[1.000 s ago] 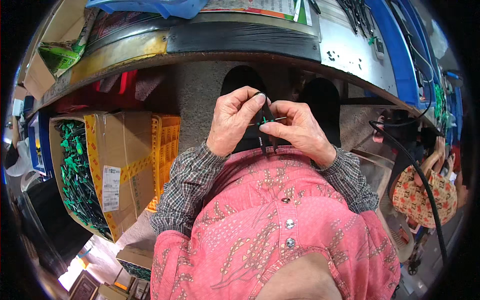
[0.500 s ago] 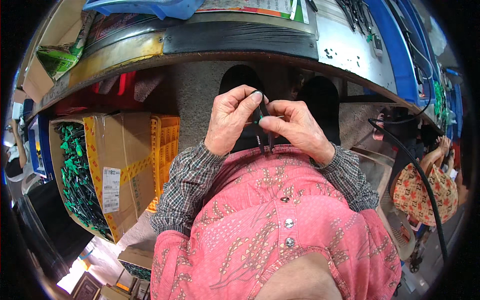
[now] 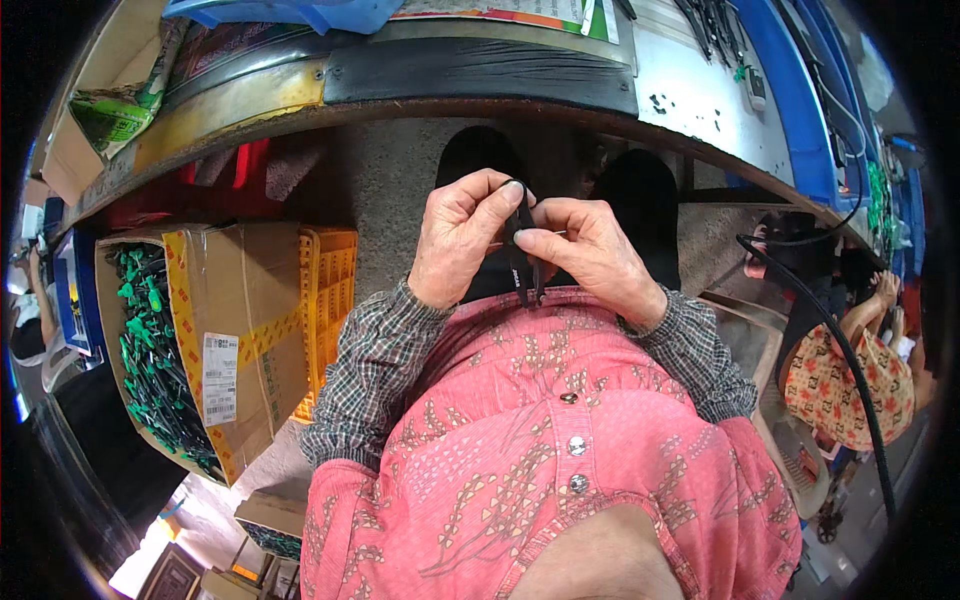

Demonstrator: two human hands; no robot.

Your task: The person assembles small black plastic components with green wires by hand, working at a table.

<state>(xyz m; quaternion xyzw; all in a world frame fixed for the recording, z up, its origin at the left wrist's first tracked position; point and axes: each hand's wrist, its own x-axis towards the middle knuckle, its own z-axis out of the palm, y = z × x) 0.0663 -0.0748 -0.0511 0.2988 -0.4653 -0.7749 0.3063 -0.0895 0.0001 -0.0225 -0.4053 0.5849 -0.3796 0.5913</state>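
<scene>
Sitting between grips [image 3: 455, 240] [image 3: 598, 255] — black tool [image 3: 519, 277], seemingly

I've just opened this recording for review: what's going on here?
A person works with both bare hands over the lap, just below the edge of a workbench. The left hand pinches the top of a small black two-pronged piece, while the right hand grips it around the middle. To the person's left, an open carton of green-and-black pieces stands beside an orange plastic crate.

black tool [image 3: 519, 275] partly hidden by right hand [image 3: 598, 255], blue tray [image 3: 295, 13] cropped at top, dark specks [image 3: 657, 103] too small to identify
</scene>
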